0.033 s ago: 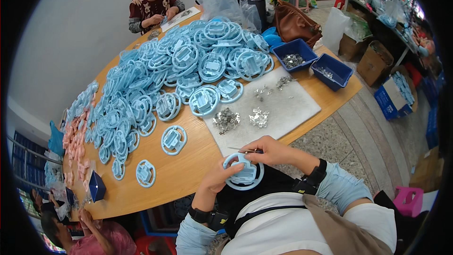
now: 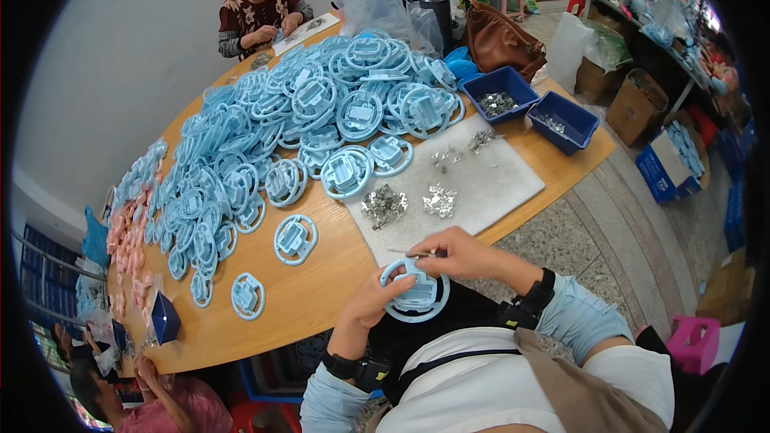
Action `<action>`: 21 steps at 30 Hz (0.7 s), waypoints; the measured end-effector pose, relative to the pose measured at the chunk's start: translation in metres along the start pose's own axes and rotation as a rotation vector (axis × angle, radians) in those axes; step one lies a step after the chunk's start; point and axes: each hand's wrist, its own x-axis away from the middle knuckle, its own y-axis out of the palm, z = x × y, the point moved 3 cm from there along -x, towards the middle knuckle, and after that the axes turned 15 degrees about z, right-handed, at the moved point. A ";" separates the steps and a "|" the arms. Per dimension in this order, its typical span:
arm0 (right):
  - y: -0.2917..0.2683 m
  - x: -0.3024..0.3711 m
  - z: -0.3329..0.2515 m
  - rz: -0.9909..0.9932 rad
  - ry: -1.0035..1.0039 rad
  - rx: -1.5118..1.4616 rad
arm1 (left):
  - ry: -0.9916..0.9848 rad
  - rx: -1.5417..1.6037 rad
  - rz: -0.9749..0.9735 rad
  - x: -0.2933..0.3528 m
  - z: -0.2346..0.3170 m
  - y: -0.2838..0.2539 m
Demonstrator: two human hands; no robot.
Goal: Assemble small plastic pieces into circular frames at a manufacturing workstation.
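Note:
Over my lap, at the table's near edge, my left hand [image 2: 371, 298] is closed round the rim of a light blue plastic toy steering wheel [image 2: 420, 298], thumb across its face. My right hand [image 2: 457, 253] pinches a thin metal tool [image 2: 431, 253], perhaps tweezers, at the wheel's upper edge. The tool's exact kind is too small to make out. Just beyond my hands, a pale mat [image 2: 481, 184] carries a pile of small dark metal pieces [image 2: 384, 207] and a pile of shiny silver ones [image 2: 439, 201].
A large heap of blue steering wheels [image 2: 265, 112] covers the table [image 2: 321, 289], with pink parts [image 2: 128, 232] at the left. Two dark blue bins [image 2: 565, 123] of metal bits and a brown bag [image 2: 501, 40] stand at the right. A co-worker [image 2: 258, 12] sits across; another [image 2: 172, 405] sits lower left.
My right hand has shifted very slightly upward with the thin metal tool. The wheel in my left hand has hardly moved.

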 end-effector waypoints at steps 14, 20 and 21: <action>-0.087 -0.044 0.037 0.407 -0.399 0.597 | 0.052 0.307 0.297 -0.019 -0.006 -0.003; -0.093 -0.017 0.038 0.419 -0.475 0.608 | 0.066 0.345 0.282 -0.016 -0.004 -0.007; -0.094 -0.014 0.038 0.421 -0.473 0.610 | 0.092 0.336 0.259 -0.016 -0.002 -0.005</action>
